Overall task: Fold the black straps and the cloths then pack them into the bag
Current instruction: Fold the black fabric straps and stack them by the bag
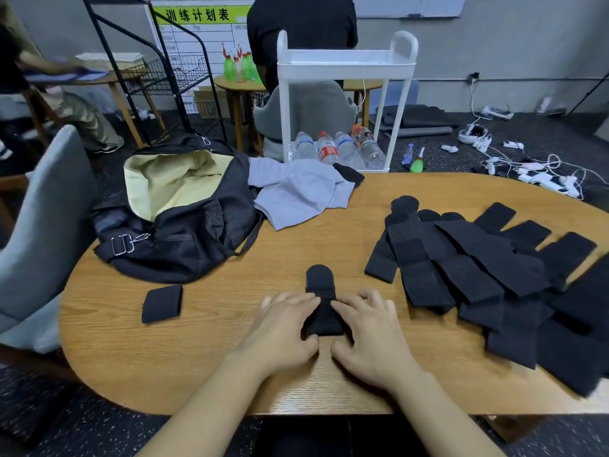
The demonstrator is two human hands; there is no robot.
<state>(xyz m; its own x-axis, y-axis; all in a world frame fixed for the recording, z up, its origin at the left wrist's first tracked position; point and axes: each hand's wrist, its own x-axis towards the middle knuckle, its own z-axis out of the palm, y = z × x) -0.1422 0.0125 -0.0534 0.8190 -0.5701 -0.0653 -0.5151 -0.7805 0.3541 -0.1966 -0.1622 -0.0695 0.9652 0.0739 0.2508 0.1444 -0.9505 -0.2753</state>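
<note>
grey wall (527, 34) | dark speckled floor (428, 150) (cables strewn) | white cart (346, 65)

One bag (184, 225), one grey cloth (303, 196), one folded strap (162, 303), two hands.
</note>
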